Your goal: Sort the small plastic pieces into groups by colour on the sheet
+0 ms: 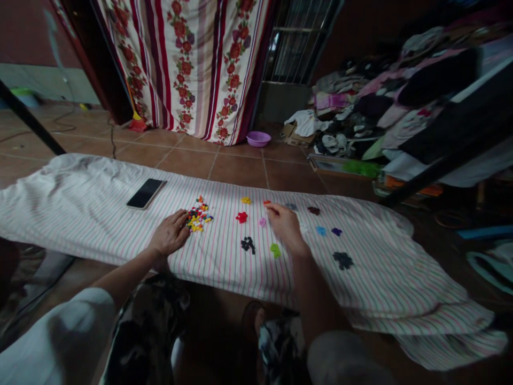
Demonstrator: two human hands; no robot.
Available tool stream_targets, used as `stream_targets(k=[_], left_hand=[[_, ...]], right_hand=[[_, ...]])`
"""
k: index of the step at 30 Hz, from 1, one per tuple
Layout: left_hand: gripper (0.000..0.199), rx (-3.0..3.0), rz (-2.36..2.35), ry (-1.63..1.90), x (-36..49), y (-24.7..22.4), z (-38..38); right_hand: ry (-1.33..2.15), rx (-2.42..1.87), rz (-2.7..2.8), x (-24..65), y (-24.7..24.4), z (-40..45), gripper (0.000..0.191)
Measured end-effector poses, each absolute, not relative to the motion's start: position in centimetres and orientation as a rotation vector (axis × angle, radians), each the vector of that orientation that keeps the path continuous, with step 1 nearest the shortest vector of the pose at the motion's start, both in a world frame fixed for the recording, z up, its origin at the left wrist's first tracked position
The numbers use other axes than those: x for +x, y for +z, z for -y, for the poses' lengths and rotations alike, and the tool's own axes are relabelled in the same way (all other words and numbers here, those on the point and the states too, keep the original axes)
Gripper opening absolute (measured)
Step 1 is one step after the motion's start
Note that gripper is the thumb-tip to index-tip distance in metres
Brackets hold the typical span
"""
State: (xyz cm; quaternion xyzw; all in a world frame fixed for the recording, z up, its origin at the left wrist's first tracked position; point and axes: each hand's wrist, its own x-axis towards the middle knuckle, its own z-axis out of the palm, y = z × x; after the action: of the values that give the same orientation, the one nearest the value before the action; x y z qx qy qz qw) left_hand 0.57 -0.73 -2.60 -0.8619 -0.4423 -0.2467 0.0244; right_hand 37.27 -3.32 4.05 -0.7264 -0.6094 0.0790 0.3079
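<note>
My left hand point(170, 233) lies flat on the striped cloth point(216, 262), fingers stretched out and touching the edge of a mixed-colour pile of small bead-like pieces point(197, 218). My right hand point(284, 224) has its fingers pinched together at a small orange cluster point(266, 202); whether a piece is between the fingertips is too small to make out. Around it lie single-colour clusters: yellow point(246, 200), red point(241, 217), pink point(262, 222), black point(248, 245) and lime green point(275, 250). Farther right are light blue point(321, 230), purple point(336, 231), brown point(313, 210) and dark grey point(343, 260) ones.
A phone point(146, 193) rests on the cloth, left of the mixed pile. Beyond the cloth are a tiled floor, a purple basin point(258, 139) and a floral curtain point(184, 64). Heaped clothes point(385, 101) fill the right side, behind a dark slanted bar point(444, 166).
</note>
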Motion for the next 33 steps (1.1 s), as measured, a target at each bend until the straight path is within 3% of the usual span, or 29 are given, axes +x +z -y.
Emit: stream_targets(k=[7, 18, 33], left_hand=[[0.043, -2.673, 1.406, -0.747, 0.7, -2.3, 0.9], [0.038, -2.687, 1.4, -0.799, 0.9, -2.0, 1.0], [0.039, -2.665, 1.473, -0.846, 1.1, -1.9, 1.0]], right_hand=[[0.326, -1.541, 1.848, 27.3, 2.0, -1.2, 0.037], [0.341, -1.66, 2.009, 20.5, -0.8, -4.2, 0.049], [0.271, -1.759, 1.891, 19.6, -1.3, -4.6, 0.028]])
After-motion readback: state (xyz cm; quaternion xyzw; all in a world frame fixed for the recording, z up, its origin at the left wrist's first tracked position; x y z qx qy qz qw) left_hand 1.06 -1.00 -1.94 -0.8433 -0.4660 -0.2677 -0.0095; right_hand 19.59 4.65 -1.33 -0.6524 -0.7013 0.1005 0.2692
